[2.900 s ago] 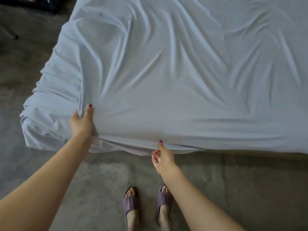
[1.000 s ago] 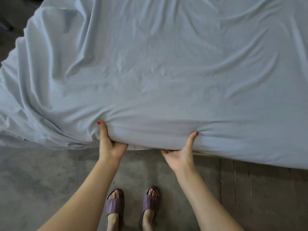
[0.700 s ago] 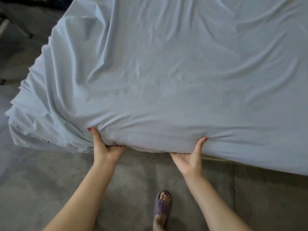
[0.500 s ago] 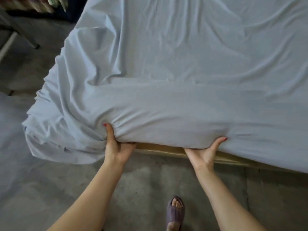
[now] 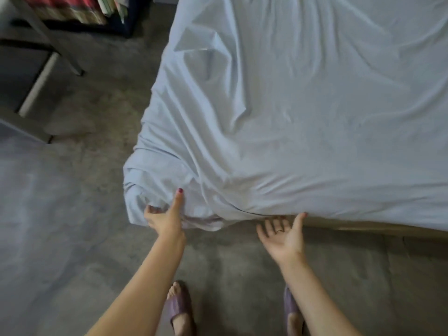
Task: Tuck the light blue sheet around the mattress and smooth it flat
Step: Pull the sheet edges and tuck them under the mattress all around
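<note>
Two hands at sheet edge: left hand pinching bunched corner, right hand spread (palm up) just below hem.

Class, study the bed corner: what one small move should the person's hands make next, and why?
Probably push the bunched sheet corner under the mattress. The left hand pinches loose fabric hanging off the corner, while the right hand is open, palm up at the already tight edge, free to help lift.
</note>
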